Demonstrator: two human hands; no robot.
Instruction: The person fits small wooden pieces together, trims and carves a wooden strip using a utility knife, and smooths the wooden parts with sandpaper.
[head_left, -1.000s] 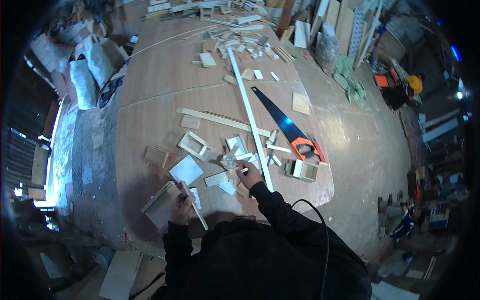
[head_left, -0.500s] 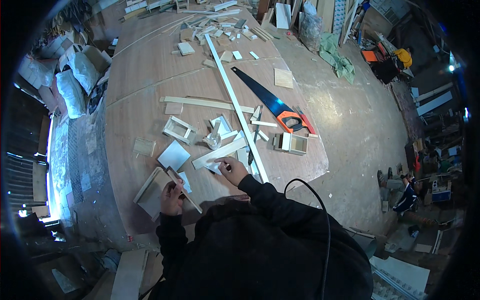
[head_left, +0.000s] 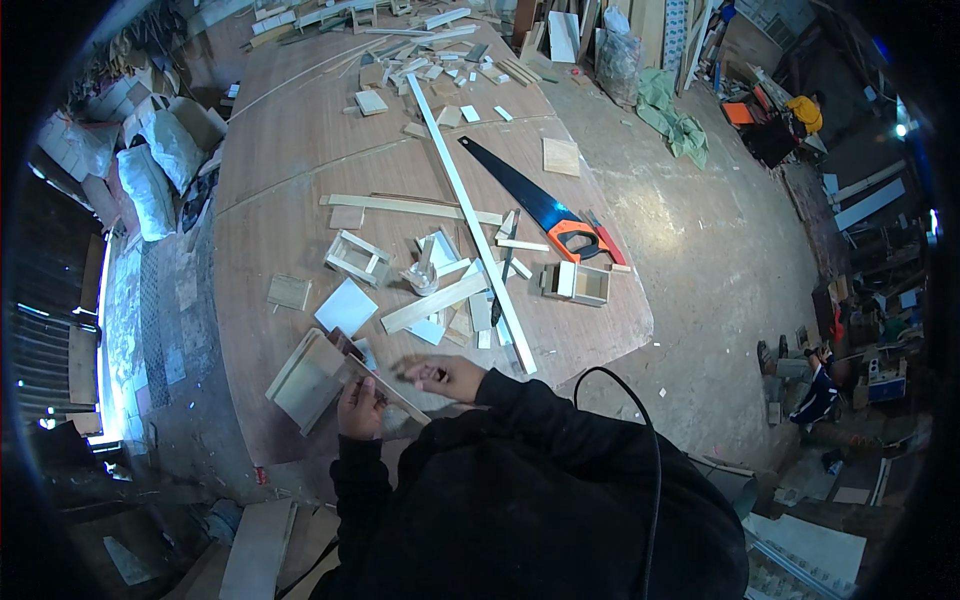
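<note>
Close to the front edge of the table, my left hand [head_left: 361, 408] is closed around a thin wooden board [head_left: 403, 402] tilted on its edge. Beside it lies a wooden box-like piece [head_left: 306, 378] with a raised strip. My right hand [head_left: 448, 378] hovers just right of the board with fingers curled; motion blur hides whether they hold anything. A white square panel [head_left: 346, 307] rests beyond my left hand. Farther out are a pale wooden slat [head_left: 433, 303] and a clear container with a brush-like stick [head_left: 423, 277].
A long white strip [head_left: 470, 215] crosses the table [head_left: 290, 150]. To its right lie a handsaw [head_left: 530, 195] with an orange handle and a small wooden box [head_left: 577, 284]. Another open wooden frame [head_left: 358, 259] sits left. Offcuts [head_left: 440, 70] litter the far end.
My right hand has drawn back from the pale slat toward the board in my left hand. My left hand has shifted slightly right and nearer with the board.
</note>
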